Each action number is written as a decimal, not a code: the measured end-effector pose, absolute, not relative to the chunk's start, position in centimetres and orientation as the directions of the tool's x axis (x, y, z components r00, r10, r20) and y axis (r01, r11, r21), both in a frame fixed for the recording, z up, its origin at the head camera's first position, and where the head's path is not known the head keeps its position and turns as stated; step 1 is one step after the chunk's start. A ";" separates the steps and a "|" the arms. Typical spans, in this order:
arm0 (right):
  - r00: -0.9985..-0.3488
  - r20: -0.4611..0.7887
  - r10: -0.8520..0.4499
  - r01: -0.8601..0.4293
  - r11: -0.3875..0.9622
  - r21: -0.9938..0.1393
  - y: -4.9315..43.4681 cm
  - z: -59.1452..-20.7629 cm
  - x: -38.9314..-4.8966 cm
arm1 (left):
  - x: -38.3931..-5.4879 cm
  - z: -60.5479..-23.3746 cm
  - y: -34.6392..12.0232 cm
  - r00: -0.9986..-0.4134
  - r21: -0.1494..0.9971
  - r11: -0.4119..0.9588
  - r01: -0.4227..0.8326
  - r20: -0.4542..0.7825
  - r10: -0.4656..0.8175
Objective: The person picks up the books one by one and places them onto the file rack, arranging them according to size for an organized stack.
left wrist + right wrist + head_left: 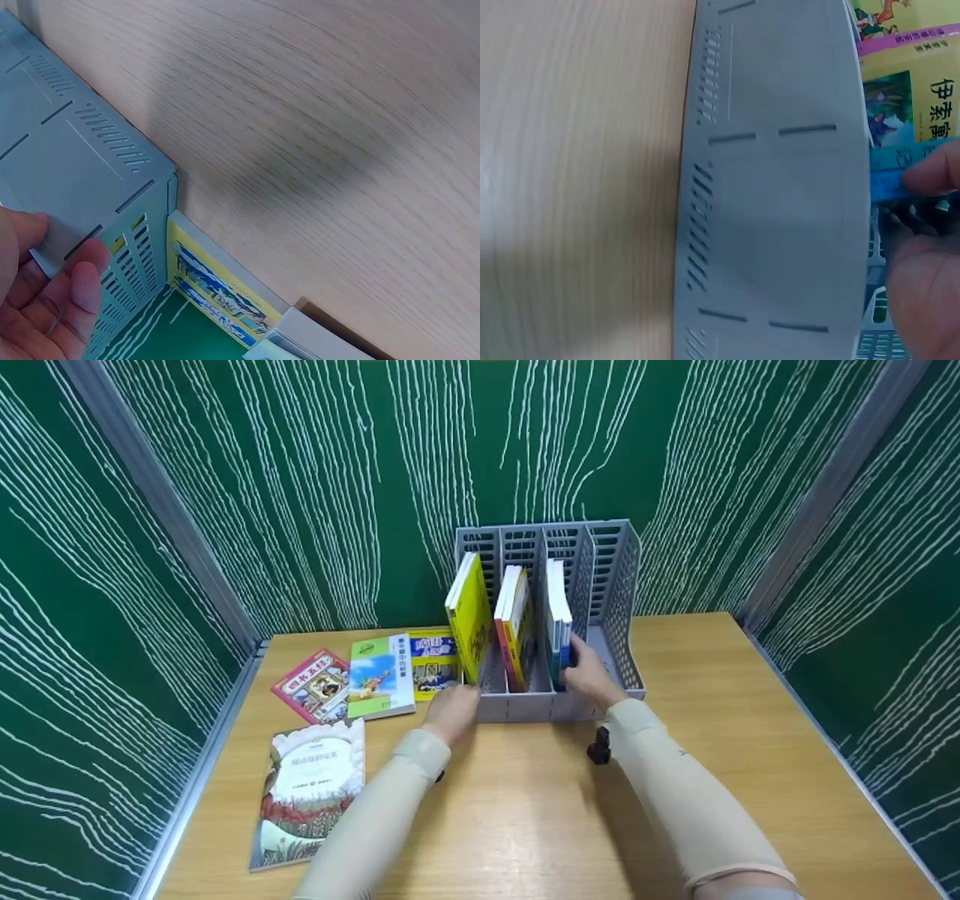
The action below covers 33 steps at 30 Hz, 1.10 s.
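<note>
Hands (pixel 450 712) at file rack (pixel 634 577) front edge

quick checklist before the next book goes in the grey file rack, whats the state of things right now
1. Rack steadied: ok. The left hand rests against the front left of the grey rack.
2. Book in hand seated: cannot tell. The right hand grips the blue-spined books in the third slot; their bottom edge is hidden.
3. Free slot: ok. The rightmost compartment shows no books.
4. Earlier books upright: not ok. The yellow book in the first slot leans left.
5. Books waiting: ok. The green book and the pink book lie flat on the table, left of the rack.
</note>
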State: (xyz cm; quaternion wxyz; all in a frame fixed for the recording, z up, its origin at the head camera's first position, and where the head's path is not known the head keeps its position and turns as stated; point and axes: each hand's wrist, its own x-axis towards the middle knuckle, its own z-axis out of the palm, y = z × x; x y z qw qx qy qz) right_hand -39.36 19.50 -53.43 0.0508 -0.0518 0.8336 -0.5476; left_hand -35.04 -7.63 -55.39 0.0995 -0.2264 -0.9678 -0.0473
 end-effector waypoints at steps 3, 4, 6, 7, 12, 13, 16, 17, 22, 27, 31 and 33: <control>-0.986 -0.044 -0.159 -0.025 0.407 -0.913 19.6 -53.0 -39.4 | -35.1 -55.3 -7.6 -0.879 0.052 0.891 0.450 0.203 0.432; -0.986 -0.046 -0.163 -0.026 0.415 -0.909 19.6 -53.0 -39.4 | -35.2 -55.3 -7.6 -0.879 0.052 0.891 0.451 0.199 0.433; -0.985 -0.056 -0.162 -0.019 0.430 -0.903 19.6 -52.9 -39.4 | -35.2 -55.3 -7.6 -0.878 0.056 0.889 0.454 0.200 0.435; -0.985 -0.058 -0.161 -0.019 0.439 -0.898 19.7 -52.8 -39.5 | -35.2 -55.3 -7.7 -0.877 0.059 0.888 0.455 0.201 0.436; -0.980 -0.103 -0.171 0.003 0.503 -0.865 20.3 -52.0 -39.1 | -34.9 -55.1 -8.3 -0.867 0.075 0.874 0.481 0.187 0.461; -0.979 -0.115 -0.171 0.009 0.523 -0.852 20.5 -51.7 -39.0 | -34.8 -55.0 -8.5 -0.862 0.080 0.866 0.493 0.180 0.474; -0.977 -0.138 -0.160 0.019 0.583 -0.812 21.0 -50.8 -38.6 | -34.6 -54.7 -9.6 -0.838 0.107 0.836 0.539 0.169 0.519; -0.978 -0.124 -0.166 -0.002 0.604 -0.797 21.1 -50.7 -38.5 | -34.6 -54.6 -10.0 -0.827 0.113 0.824 0.556 0.173 0.535; -0.976 -0.034 -0.216 -0.125 0.681 -0.721 22.0 -50.4 -37.8 | -34.2 -53.7 -12.4 -0.812 0.168 0.796 0.581 0.177 0.556; -0.975 -0.007 -0.222 -0.158 0.714 -0.682 22.9 -50.3 -36.7 | -34.0 -53.3 -15.2 -0.844 0.179 0.826 0.535 0.146 0.516; -0.977 0.044 -0.207 -0.192 0.775 -0.602 23.3 -50.7 -35.7 | -33.8 -53.3 -17.9 -0.876 0.198 0.853 0.483 0.123 0.467; -0.976 0.065 -0.208 -0.208 0.803 -0.559 23.5 -51.2 -35.2 | -33.7 -53.3 -19.3 -0.893 0.209 0.869 0.449 0.116 0.434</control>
